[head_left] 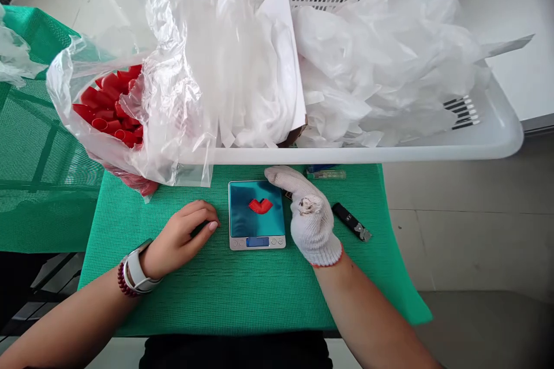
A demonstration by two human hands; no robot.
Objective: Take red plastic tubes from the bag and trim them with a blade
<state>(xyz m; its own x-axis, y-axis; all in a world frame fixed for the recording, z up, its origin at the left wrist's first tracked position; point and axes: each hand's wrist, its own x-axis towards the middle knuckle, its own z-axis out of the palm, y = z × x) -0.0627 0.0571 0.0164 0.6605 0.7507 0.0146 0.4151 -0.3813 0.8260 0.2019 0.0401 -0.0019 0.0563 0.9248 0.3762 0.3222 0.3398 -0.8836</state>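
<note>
Head view, looking down on a green mesh mat (pixel 259 294). A small digital scale (pixel 257 214) sits at the mat's centre, its readout toward you. On its blue platform lie red pieces (pixel 260 206), apparently two short red tube sections touching; the view is too small to say whether they are one piece or two. Together they run left to right across the platform.

Your right hand (pixel 308 213), in a white knit glove, rests just beside the scale's right edge. Its fingers are extended and point far and left, the fingertip reaching the platform's far right corner; the hand grasps nothing. The red pieces lie to its left, near the fingertip but apart from it.

Your left hand (pixel 182 236), bare and with a watch and bead bracelet at the wrist, rests on the mat just left of the scale, fingers loosely curled and holding nothing. The red pieces lie to its right, past the scale's left edge. The gloved hand is the nearer of the two.

Far left, a clear plastic bag (pixel 130 121) holds many more red tube sections. Behind the scale, a white basket (pixel 489 138) is filled with clear plastic bags. A black tool (pixel 350 221) lies on the mat to the right of the gloved hand.
</note>
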